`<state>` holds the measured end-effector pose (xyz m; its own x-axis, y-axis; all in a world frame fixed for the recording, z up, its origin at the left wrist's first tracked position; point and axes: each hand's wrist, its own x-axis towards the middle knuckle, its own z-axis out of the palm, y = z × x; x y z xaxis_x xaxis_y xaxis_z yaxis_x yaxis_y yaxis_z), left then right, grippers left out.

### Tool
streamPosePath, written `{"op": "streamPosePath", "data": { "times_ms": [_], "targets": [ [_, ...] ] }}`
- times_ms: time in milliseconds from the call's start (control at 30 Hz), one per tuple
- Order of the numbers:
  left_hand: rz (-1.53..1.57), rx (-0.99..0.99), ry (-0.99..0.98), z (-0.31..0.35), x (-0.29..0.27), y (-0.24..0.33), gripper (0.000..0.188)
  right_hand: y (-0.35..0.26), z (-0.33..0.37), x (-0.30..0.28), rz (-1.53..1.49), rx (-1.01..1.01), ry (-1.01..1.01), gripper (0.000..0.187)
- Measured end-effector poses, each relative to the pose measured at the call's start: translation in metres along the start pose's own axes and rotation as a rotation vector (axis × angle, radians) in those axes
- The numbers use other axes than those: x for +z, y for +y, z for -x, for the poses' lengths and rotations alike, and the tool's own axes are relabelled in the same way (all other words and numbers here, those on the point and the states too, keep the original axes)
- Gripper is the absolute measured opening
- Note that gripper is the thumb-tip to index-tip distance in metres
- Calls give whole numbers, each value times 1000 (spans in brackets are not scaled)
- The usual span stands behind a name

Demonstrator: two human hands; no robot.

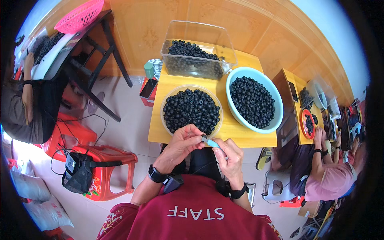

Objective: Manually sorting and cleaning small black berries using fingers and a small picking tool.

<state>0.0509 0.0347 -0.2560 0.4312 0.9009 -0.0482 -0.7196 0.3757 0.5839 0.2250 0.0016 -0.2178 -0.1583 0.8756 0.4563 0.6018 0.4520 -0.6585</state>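
Note:
My left hand [182, 144] is at the near edge of a small wooden table [236, 134], fingertips pinched on a small dark bead-like piece held against the tip of a light blue tool [211, 143]. My right hand [230, 158] grips that tool's handle, just right of the left hand. Right behind the hands stands a clear round bowl [191, 110] full of small black ring-shaped beads. To its right sits a light blue bowl [253, 100] with the same beads, and at the back a clear rectangular tub [197, 50], partly filled.
A red plastic stool [102, 170] with a black pouch stands at my left. A person sits at a dark table [90, 60] far left, another at a wooden table [298, 108] on the right. A pink basket [80, 16] lies top left.

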Motion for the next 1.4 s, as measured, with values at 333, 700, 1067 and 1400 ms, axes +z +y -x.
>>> {"op": "streamPosePath", "data": {
  "times_ms": [333,700,1067,1400],
  "targets": [
    [62,-105,-187,11,23,10,12,63,13,-8,226,221,43,19],
    [-142,-72,9,-6,19,-1,11,16,2,-7,-558,374,42,30],
    [-178,-114,-26,-6,10,-9,11,14,-3,6,-1092,524,-94,16],
    [-91,-174,-37,-6,5,-10,11,24,1,5,-991,655,-107,10]
  ]
}}
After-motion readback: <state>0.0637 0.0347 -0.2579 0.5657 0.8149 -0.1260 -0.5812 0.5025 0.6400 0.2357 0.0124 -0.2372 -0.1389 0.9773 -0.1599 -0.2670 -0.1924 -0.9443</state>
